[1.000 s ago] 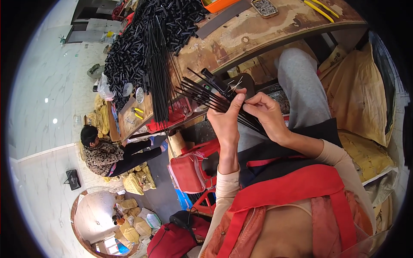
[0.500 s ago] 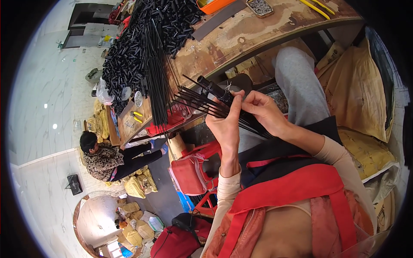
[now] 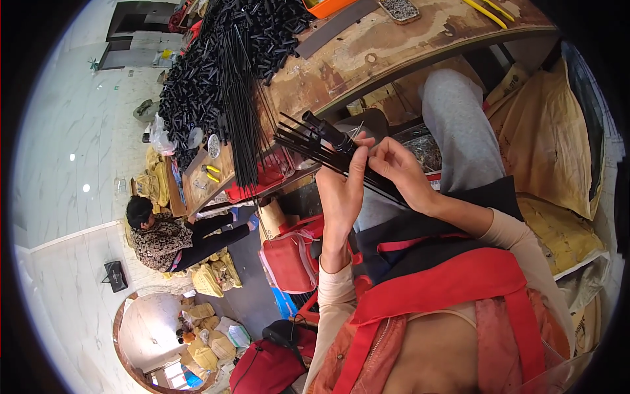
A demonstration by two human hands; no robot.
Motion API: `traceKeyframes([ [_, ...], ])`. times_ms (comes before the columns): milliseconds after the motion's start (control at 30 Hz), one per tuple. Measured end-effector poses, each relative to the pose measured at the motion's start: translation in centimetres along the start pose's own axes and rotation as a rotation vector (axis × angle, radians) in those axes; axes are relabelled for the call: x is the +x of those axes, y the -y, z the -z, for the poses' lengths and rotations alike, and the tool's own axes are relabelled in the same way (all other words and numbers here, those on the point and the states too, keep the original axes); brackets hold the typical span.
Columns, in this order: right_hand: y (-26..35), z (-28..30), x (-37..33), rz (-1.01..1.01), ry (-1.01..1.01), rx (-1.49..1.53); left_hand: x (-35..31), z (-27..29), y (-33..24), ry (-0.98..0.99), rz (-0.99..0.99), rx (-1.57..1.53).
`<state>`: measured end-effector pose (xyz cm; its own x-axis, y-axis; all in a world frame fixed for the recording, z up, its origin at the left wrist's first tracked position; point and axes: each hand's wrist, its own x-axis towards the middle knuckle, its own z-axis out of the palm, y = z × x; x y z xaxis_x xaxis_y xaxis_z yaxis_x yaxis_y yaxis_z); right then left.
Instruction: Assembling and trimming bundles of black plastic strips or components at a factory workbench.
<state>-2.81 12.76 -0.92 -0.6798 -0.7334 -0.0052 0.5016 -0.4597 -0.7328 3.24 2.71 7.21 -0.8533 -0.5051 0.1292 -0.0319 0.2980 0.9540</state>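
Observation:
Over my lap, my left hand is closed around a bundle of thin black rods and a short black ribbed tube. The rods fan out to the left, and their other ends run down behind my hands. A thin pale pin or wire sticks up by my left fingertips. Just right of these, my right hand has thumb and fingers pinched together near the tube's lower end. What that pinch holds, if anything, is too small to tell.
A worn wooden table carries a heap of black tubes, long black rods, a tray of small metal parts and yellow-handled pliers. Another person sits at the left. A red stool stands beside my left arm.
The rods and tube have shifted slightly, with the rods closer together. My right fingers have moved a little, and the pale pin by my left fingertips points differently.

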Motion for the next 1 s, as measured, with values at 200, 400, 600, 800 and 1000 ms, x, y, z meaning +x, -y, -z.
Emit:
traceKeyframes([
  [200, -0.3, 0.8, 0.5, -0.178, 0.187, 0.132, -0.3, 0.1, -1.4, -0.064, 0.126, 0.267],
  [400, -1.2, 1.5, 0.5, -0.244, 0.346, 0.247, -0.6, -0.4, -1.7, -0.063, 0.148, 0.184],
  [600, -0.9, 0.5, -0.3, -0.197, 0.211, 0.198, -0.9, -0.2, -1.7, -0.025, 0.141, 0.148],
  [800, 0.3, -0.2, -1.2, -0.14, 0.197, 0.197, -0.9, 0.7, -2.3, 0.132, 0.16, 0.115],
  [1000, 1.2, 0.9, -0.6, -0.164, 0.233, 0.14, -0.2, 0.1, -2.6, 0.17, 0.2, 0.03],
])
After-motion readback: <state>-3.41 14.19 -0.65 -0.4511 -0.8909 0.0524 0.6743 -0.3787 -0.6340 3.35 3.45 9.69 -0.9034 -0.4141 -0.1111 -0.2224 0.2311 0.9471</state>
